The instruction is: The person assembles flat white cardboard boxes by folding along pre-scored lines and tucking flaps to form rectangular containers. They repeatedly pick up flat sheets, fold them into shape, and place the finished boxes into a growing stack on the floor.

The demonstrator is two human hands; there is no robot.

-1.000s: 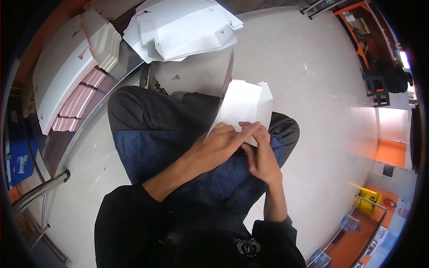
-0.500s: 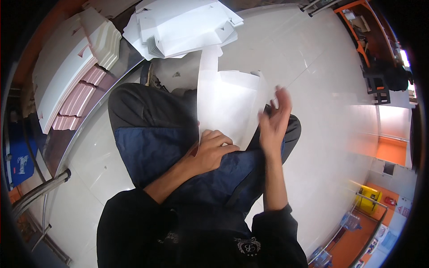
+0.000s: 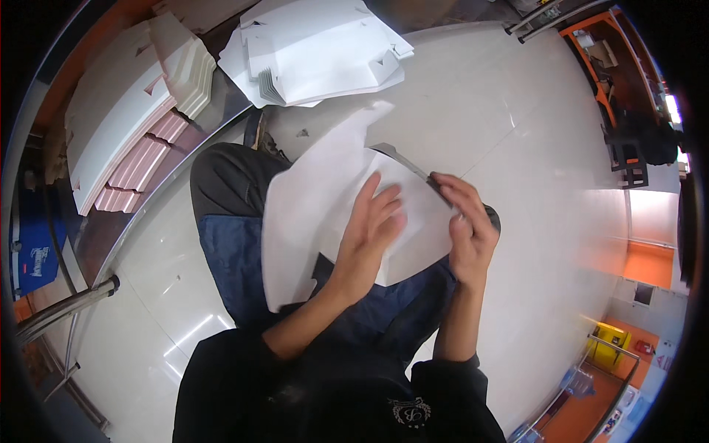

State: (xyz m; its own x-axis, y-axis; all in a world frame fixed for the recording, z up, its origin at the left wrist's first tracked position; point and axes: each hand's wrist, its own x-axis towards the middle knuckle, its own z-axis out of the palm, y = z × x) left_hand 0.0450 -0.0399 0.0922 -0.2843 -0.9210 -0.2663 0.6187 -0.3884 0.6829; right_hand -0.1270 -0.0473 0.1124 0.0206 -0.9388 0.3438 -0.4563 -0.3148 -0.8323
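A partly folded white cardboard box blank (image 3: 306, 207) rests across my lap, its wide panel spreading to the left and a raised flap at the right edge. My left hand (image 3: 365, 247) is over the middle of the blank, fingers stretched and slightly blurred, holding nothing. At the right edge, my right hand (image 3: 470, 229) has its fingers curled over the raised flap, the thumb on the near side. A dark notched shape (image 3: 322, 269) shows beside my left wrist, at the blank's near edge.
Ahead lies a stack of flat white cardboard blanks (image 3: 317, 52). More cardboard pieces with pinkish edges (image 3: 122, 111) are piled on a low table to the left. A metal tube leg (image 3: 74, 306) stands at the left. Orange shelving (image 3: 591, 66) is at the far right.
The blank has turned and opened out to the left across my lap. My left hand has lifted off its near edge and opened. My right hand has come to the right flap.
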